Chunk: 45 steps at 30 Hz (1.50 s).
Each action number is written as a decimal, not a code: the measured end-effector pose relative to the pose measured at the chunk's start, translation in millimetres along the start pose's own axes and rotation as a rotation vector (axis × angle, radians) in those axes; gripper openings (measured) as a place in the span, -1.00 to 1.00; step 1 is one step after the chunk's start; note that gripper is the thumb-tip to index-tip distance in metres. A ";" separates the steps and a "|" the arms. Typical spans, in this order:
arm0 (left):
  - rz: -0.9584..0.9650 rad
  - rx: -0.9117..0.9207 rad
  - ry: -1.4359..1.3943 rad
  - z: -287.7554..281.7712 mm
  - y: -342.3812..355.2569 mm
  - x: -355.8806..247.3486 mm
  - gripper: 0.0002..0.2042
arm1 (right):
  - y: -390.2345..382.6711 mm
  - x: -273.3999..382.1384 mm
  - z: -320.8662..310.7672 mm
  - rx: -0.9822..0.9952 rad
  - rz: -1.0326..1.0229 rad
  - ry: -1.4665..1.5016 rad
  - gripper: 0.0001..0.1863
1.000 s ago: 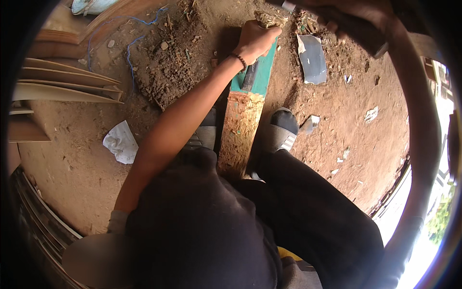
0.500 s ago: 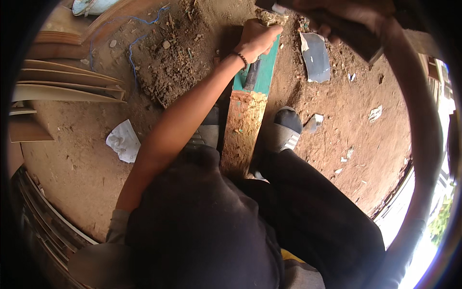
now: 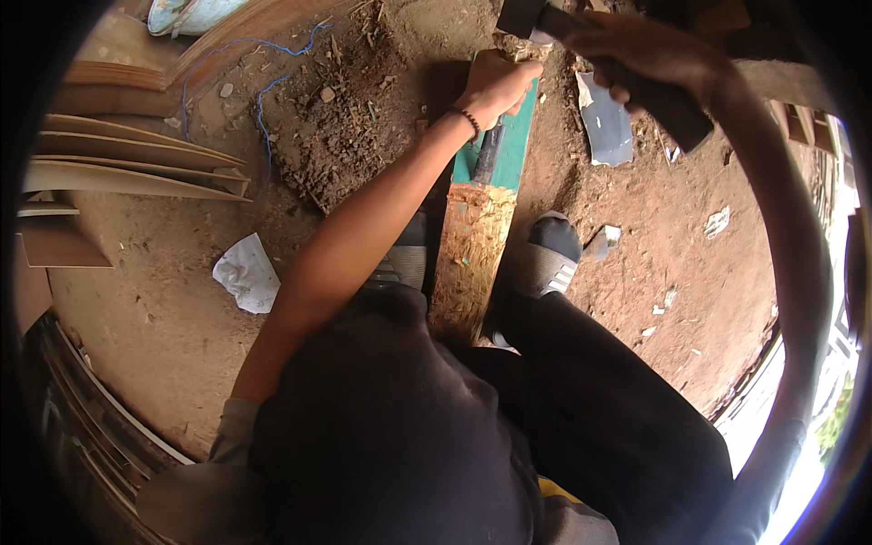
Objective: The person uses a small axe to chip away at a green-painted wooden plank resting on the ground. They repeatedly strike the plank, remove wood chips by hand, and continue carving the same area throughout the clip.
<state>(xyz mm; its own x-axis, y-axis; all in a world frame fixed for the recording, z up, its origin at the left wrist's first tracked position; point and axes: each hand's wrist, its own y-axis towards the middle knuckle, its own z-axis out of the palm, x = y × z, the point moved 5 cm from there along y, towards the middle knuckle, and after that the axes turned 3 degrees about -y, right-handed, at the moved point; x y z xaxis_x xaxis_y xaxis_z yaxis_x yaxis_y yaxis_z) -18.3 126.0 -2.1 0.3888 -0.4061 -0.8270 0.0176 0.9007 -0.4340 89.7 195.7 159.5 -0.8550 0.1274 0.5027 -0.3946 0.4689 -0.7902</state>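
My left hand (image 3: 498, 86) is closed in a fist above a green-painted plank (image 3: 516, 136). A dark bar, looking like a chisel (image 3: 489, 156), runs out of the fist toward me, its near end close to where the green paint gives way to rough, chipped bare wood. My right hand (image 3: 640, 50) grips a hammer (image 3: 668, 109) with a broad dark handle. Its dark head hangs just beyond my left fist, near a pale, splintered patch at the top. Whether head and patch touch, I cannot tell. The plank runs between my feet.
Thin curved sheets (image 3: 136, 163) are stacked at the left. A crumpled white scrap (image 3: 247, 272) lies by my left forearm. Right of the plank is a grey flat piece (image 3: 605, 123). Blue string (image 3: 263, 109) and a heap of loose soil (image 3: 336, 145) lie at far left.
My right hand and the hammer have come lower into view, and the hammer's head shows more fully. The whole view has shifted slightly. My left hand keeps its hold over the plank.
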 end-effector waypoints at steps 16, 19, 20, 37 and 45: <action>0.000 0.003 0.032 -2.0 1.6 0.0 -0.63 | 6.2 -3.4 -9.7 -0.060 -0.058 0.034 -0.67; -0.083 0.005 0.015 -3.5 2.9 7.5 -0.63 | 6.6 -15.6 7.4 0.035 0.087 0.045 -0.67; -0.067 0.016 -0.005 -3.1 3.9 7.9 -0.63 | 6.8 -13.1 4.3 0.002 0.091 0.040 -0.66; -0.142 -0.091 0.079 -3.2 11.1 13.9 -0.73 | -1.2 5.9 -28.1 -0.057 0.012 0.134 -0.62; -0.172 -0.071 0.083 -5.5 14.6 16.2 -0.74 | 21.4 21.4 -38.5 -0.232 -0.194 -0.008 -0.60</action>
<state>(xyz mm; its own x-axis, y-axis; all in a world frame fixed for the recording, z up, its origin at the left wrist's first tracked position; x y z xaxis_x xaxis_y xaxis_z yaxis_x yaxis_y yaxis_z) -16.8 131.8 -23.7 0.3080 -0.5667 -0.7642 0.0107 0.8053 -0.5928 75.9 242.1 166.9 -0.7744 0.0096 0.6326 -0.4640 0.6711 -0.5783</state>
